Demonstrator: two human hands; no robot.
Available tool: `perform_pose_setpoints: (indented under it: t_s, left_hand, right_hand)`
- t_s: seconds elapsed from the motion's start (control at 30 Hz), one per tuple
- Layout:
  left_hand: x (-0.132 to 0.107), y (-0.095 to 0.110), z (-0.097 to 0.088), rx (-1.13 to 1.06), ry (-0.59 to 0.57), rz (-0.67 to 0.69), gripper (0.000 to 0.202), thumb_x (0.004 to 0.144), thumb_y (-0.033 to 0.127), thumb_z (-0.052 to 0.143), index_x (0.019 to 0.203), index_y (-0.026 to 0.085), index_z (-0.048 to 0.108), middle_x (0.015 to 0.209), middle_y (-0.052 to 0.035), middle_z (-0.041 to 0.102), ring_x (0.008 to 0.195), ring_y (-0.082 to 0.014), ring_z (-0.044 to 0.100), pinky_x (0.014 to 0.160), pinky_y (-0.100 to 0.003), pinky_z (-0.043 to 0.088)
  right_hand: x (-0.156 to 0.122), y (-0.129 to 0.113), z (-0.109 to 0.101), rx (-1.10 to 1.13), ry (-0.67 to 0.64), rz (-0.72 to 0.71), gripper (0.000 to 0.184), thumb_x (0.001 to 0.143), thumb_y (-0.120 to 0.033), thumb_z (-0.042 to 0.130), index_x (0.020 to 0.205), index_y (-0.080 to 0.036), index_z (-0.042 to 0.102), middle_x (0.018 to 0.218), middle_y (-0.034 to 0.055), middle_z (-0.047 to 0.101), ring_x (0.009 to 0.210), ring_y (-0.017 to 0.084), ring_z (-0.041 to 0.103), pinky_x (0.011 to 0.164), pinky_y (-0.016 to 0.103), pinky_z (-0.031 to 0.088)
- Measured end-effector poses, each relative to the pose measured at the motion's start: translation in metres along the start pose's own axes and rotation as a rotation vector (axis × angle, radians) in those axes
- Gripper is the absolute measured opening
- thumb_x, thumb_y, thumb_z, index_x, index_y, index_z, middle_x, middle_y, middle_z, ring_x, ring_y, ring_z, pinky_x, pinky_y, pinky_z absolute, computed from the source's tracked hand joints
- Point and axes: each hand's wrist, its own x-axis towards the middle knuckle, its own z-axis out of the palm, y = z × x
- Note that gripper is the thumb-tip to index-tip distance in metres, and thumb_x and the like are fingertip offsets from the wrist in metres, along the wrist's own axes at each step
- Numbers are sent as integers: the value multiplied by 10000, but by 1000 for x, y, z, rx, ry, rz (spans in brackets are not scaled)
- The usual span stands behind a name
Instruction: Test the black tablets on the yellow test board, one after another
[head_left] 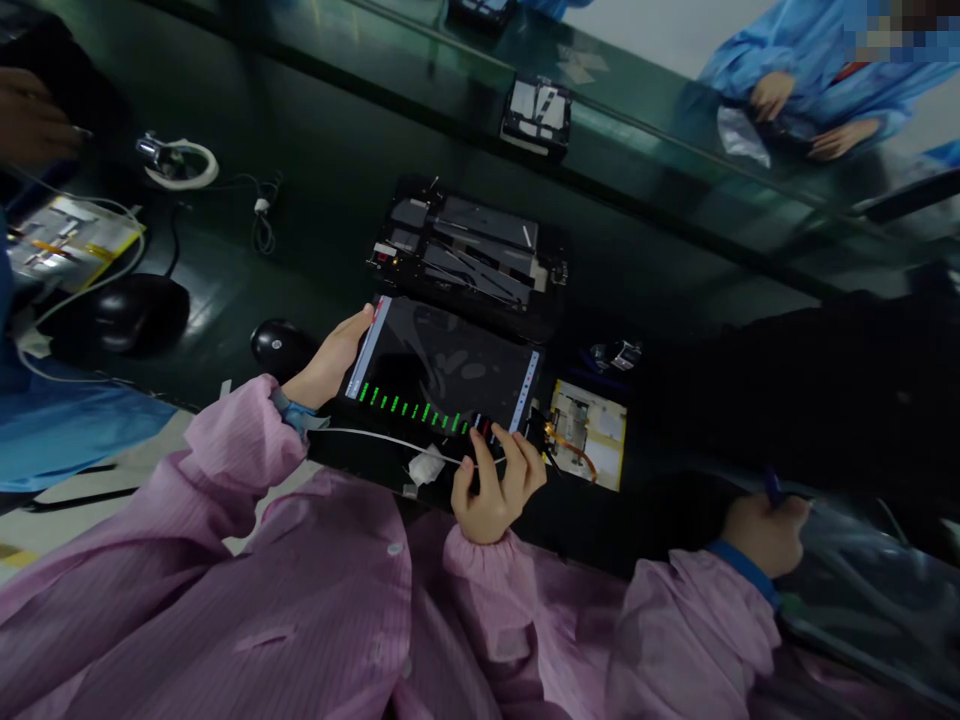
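Observation:
A tablet (457,365) with a lit dark screen is tilted up in front of me, a column of green marks along its near side. My left hand (334,360) grips the tablet's left edge, its wrist in a blue band with a white cord. My right hand (495,485) is at the near right corner, fingers apart, fingertips at the screen; I cannot tell whether they press it. Behind the tablet lies a stack of dark device parts (472,250). Right of it sits a pale fixture (589,435) with an orange ribbon cable. A crumpled white tissue (427,465) lies near the cord.
A black mouse (281,345) sits left of my left hand, with a second dark mouse (142,312) farther left. Another boxed stack (536,118) stands on the far ledge. At right, a co-worker's hand (765,530) holds a pen. Other people's hands show at far left and back right.

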Motion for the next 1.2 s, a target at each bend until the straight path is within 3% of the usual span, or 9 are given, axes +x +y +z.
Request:
perform_pose_setpoints:
  t_s: [0.23, 0.37, 0.53, 0.7, 0.93, 1.2]
  left_hand:
    - [2, 0, 0, -5, -18, -11, 368, 868, 497, 549, 947, 161, 675, 813, -78, 703, 821, -252, 679, 718, -336, 568]
    - [1, 1, 0, 1, -17, 6, 370, 884, 484, 528, 967, 153, 672, 818, -74, 702, 787, -236, 679, 728, -335, 565]
    - [1, 0, -1, 6, -13, 11, 369, 877, 490, 536, 971, 162, 675, 837, -70, 704, 808, -236, 678, 737, -331, 565]
    - [2, -3, -1, -9, -8, 24, 367, 861, 484, 565, 956, 148, 677, 865, -75, 706, 847, -240, 676, 757, -323, 563]
    - [0, -1, 1, -14, -20, 21, 357, 872, 476, 550, 952, 150, 674, 888, -91, 707, 856, -248, 676, 730, -321, 572]
    - [2, -2, 0, -27, -28, 38, 345, 877, 463, 557, 941, 145, 676, 888, -80, 705, 865, -226, 675, 765, -294, 562]
  right_hand:
    - [4, -1, 1, -10, -51, -43, 223, 842, -259, 537, 1001, -203, 682, 1109, 80, 631, 1128, 255, 495, 974, 470, 373]
    - [5, -2, 4, -85, -31, 37, 238, 845, -260, 540, 1036, -206, 671, 1129, 84, 618, 1156, 256, 473, 1007, 491, 332]
    - [8, -14, 7, -62, -247, -50, 305, 857, -398, 536, 1128, -323, 653, 1347, 54, 479, 1280, 296, 357, 1059, 563, 235]
    - [1, -13, 2, -56, -86, 63, 323, 877, -360, 493, 1117, -220, 658, 1244, 96, 560, 1232, 283, 417, 1052, 530, 281]
    - [-6, -9, -2, -98, -225, 72, 285, 856, -358, 556, 1113, -295, 663, 1326, 59, 510, 1288, 292, 365, 1066, 559, 236]
    - [-10, 0, -10, -12, -51, 123, 267, 870, -277, 508, 1072, -197, 664, 1192, 96, 581, 1204, 267, 450, 1029, 504, 346]
